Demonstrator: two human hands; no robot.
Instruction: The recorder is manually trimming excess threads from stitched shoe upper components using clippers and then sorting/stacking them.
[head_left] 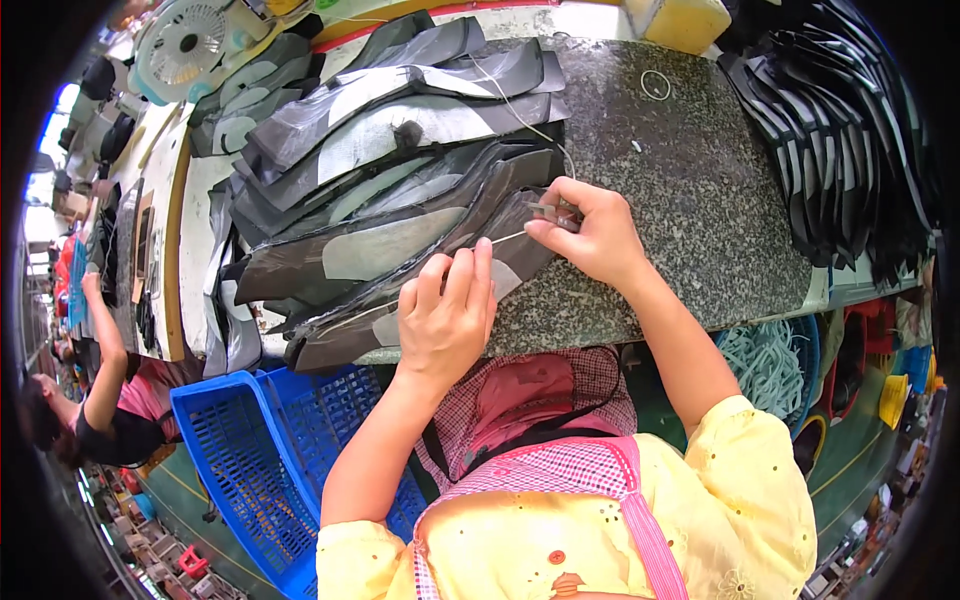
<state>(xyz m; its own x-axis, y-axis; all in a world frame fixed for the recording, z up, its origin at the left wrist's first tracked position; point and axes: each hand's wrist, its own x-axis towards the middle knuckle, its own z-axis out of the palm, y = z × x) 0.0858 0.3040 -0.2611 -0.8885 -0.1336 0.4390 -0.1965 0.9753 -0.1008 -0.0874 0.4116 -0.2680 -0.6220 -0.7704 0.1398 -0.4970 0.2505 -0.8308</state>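
Note:
My left hand (447, 315) lies over the nearest dark, curved fabric piece (345, 338), with its fingers close together and its thumb hidden. Its index fingertip meets a thin white cord (508, 237), which stretches straight toward my right hand (595, 230). Between the thumb and fingers of my right hand is a small metal tool (556, 214) that looks like thread snips; the grip covers part of it. Under and beyond both hands spreads a pile of similar black and grey pieces (400, 190), some with pale patches. Across the pile, the white cord loops back from my right hand.
More dark pieces (820, 150) stand stacked at the far right of the speckled stone worktop (680, 190). Blue plastic baskets (240, 470) are below the left edge. A tub of pale strips (765, 365) sits below right. A fan (185, 45) and another person (110, 390) appear at left.

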